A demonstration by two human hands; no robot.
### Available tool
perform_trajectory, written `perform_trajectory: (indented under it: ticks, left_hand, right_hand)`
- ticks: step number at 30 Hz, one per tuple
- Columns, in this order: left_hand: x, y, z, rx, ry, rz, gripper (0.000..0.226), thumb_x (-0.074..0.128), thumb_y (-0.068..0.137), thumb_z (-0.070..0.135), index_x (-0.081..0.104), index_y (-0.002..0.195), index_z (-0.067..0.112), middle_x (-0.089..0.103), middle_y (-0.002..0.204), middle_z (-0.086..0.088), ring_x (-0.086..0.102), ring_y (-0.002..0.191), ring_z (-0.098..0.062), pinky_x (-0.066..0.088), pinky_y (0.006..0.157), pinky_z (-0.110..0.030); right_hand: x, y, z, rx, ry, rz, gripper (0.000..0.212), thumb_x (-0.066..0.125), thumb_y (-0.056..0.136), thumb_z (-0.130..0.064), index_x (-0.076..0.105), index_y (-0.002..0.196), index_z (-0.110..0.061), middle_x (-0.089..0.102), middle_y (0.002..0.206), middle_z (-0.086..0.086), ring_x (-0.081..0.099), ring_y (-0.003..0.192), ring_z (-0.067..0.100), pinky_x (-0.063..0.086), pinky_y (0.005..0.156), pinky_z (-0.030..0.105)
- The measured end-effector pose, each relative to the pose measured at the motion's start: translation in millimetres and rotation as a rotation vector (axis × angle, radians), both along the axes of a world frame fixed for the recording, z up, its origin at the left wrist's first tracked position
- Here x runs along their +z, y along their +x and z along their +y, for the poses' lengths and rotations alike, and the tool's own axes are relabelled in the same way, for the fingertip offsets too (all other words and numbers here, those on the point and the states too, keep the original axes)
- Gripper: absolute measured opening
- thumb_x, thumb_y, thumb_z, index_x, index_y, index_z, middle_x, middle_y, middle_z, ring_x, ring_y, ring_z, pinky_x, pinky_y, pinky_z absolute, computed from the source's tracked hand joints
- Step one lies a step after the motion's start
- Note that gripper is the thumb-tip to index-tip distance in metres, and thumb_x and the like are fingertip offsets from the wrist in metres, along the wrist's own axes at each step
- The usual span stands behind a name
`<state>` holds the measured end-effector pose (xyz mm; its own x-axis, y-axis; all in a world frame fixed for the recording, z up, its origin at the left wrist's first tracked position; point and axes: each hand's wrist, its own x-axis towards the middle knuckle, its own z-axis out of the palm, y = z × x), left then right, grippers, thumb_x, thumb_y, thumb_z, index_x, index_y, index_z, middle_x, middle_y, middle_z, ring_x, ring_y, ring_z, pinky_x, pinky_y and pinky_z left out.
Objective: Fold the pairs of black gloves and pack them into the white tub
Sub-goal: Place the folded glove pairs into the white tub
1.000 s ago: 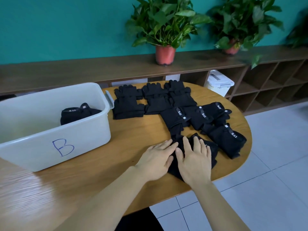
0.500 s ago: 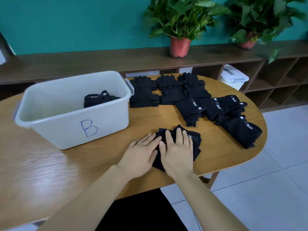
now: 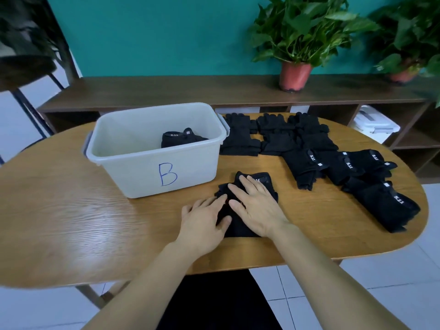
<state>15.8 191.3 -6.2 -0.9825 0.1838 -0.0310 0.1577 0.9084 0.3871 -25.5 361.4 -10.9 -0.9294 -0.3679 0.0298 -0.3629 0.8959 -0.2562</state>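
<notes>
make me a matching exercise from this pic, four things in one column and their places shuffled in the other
Things:
1. white tub
2. folded pair
3. potted plant
4. right hand

Places:
a. on the dark shelf along the teal wall
b. flat on the glove pair near the front edge of the table
c. inside the tub
d. on the table, marked with a blue B

Pairs: 1-d, 2-c, 3-a, 4-b
</notes>
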Motion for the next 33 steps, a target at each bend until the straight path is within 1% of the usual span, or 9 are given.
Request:
perform_trajectory:
  ticks: [2,4,6,9,13,20,23,27,33]
  left_hand:
    - [3,3,-4,0.045,0.073,-0.01,0.057,0.044,0.1,0.051,0.028,0.153,0.037,0.049,0.145,0.012,0.034,0.138,-0.016,0.02,0.103,-0.038]
    - [8,4,-9,0.123,0.146,0.001,0.05,0.047,0.098,0.052,0.041,0.143,0.033,0.06,0.129,0.01,0.045,0.126,-0.018,0.019,0.091,-0.034]
    - [10,3,-12,0.199,0.194,0.001,0.046,0.049,0.096,0.054,0.052,0.132,0.025,0.064,0.121,0.01,0.05,0.12,-0.017,0.016,0.087,-0.032]
    - [6,1,-10,0.222,0.184,-0.014,0.038,0.049,0.095,0.058,0.061,0.117,0.03,0.068,0.109,0.011,0.057,0.111,-0.014,0.018,0.086,-0.034]
    - [1,0,-5,0.263,0.092,0.016,0.031,0.049,0.094,0.059,0.063,0.112,0.037,0.068,0.107,0.014,0.059,0.107,-0.012,0.02,0.083,-0.034]
    - [-1,1,2,0.318,0.05,0.0,0.035,0.054,0.095,0.055,0.063,0.115,0.028,0.068,0.112,0.01,0.06,0.111,-0.015,0.026,0.094,-0.038]
    - [-6,-1,2,0.332,0.109,-0.017,0.032,0.057,0.094,0.053,0.063,0.114,0.029,0.068,0.11,0.011,0.06,0.11,-0.014,0.023,0.092,-0.037]
    - [-9,-2,1,0.341,0.2,-0.047,0.025,0.06,0.094,0.049,0.062,0.111,0.031,0.067,0.106,0.014,0.059,0.106,-0.013,0.021,0.088,-0.034]
    - [-15,-2,-3,0.304,0.447,-0.068,0.018,0.068,0.092,0.033,0.064,0.104,0.021,0.067,0.102,0.008,0.061,0.101,-0.015,0.048,0.093,-0.037]
  right_hand:
    - [5,4,3,-0.014,-0.089,0.029,0.063,0.016,0.1,-0.057,0.025,0.155,-0.027,0.011,0.164,0.002,0.002,0.151,0.016,-0.004,0.118,0.024]
    - [8,12,8,-0.125,-0.278,0.139,0.052,0.036,0.105,-0.043,0.035,0.152,-0.023,0.027,0.16,0.0,0.018,0.148,0.017,0.012,0.117,0.025]
    - [10,25,11,-0.298,-0.441,0.317,0.042,0.051,0.101,-0.031,0.053,0.14,-0.016,0.054,0.14,0.002,0.043,0.132,0.019,0.034,0.102,0.025]
    - [6,44,7,-0.524,-0.465,0.294,0.037,0.063,0.093,-0.036,0.066,0.122,-0.014,0.066,0.113,0.002,0.054,0.11,0.019,0.039,0.08,0.025]
    - [4,55,-3,-0.635,-0.252,0.033,0.049,0.062,0.09,-0.053,0.062,0.12,-0.014,0.06,0.11,0.003,0.049,0.11,0.02,0.046,0.078,0.031]
    - [14,58,-17,-0.603,-0.176,-0.035,0.048,0.059,0.096,-0.041,0.052,0.134,-0.014,0.055,0.129,0.006,0.046,0.123,0.023,0.045,0.087,0.03]
    - [12,59,-16,-0.584,-0.239,-0.055,0.052,0.061,0.095,-0.037,0.047,0.14,-0.015,0.055,0.13,0.006,0.048,0.121,0.023,0.045,0.091,0.031]
    - [8,59,-9,-0.573,-0.379,-0.088,0.047,0.066,0.092,-0.033,0.051,0.135,-0.017,0.059,0.122,0.002,0.055,0.112,0.019,0.041,0.082,0.026]
    - [5,61,-2,-0.579,-0.636,-0.101,0.041,0.07,0.089,-0.027,0.056,0.127,-0.028,0.062,0.115,-0.009,0.055,0.098,0.006,0.045,0.085,0.026]
